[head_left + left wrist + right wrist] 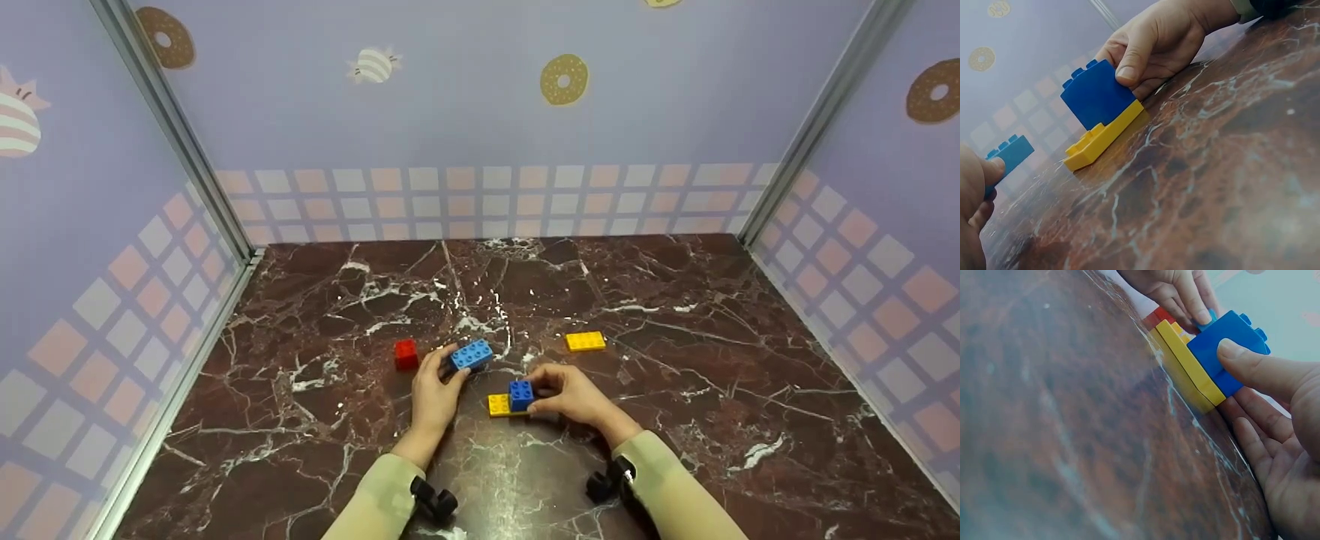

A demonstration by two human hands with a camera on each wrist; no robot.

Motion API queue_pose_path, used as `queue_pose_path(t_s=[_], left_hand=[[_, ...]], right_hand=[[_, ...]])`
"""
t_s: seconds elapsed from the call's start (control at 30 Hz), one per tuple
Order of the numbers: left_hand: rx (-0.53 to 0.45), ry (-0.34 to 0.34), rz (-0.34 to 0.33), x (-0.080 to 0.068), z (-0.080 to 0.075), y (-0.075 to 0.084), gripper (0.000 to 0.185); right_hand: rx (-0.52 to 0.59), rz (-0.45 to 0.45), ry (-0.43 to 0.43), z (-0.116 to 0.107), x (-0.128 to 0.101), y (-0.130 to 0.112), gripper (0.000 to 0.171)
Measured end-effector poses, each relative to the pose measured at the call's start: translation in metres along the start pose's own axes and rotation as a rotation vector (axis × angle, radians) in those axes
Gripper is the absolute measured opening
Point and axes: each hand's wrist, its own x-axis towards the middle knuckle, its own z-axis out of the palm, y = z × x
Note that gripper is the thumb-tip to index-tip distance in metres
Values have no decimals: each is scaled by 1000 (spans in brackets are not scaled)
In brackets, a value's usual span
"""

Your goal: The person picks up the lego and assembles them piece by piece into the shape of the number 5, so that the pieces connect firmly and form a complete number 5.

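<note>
Left hand (435, 391) gripping studded light-blue brick (471, 355), right hand (574, 395) pinching dark-blue block (521, 394) on yellow plate (499, 405)

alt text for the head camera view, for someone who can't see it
Two hands work with toy bricks on a dark marble table: the right hand pinches a dark blue brick seated on a yellow plate, the left hand grips a light blue brick.
</note>
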Motion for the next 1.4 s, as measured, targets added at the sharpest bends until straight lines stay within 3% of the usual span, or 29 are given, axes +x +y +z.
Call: queue_pose_path(t_s=[0.4,0.53,0.87,1.1,1.4], left_hand=[[-223,-39,78,-12,-2,9,41],[-230,-50,115,-15,-1,13,42],[-196,-104,285,-21,2,16,45],[-166,-188,282,-24,1,14,42],[-141,-266,223,-25,0,15,43]], right_hand=[[10,-10,-4,1,0,-1,36],[8,-8,-3,1,0,0,36],[-18,-11,1,-1,-1,-2,37],[-14,-21,-6,-1,-1,-2,36],[-10,-21,-11,-1,0,-1,35]])
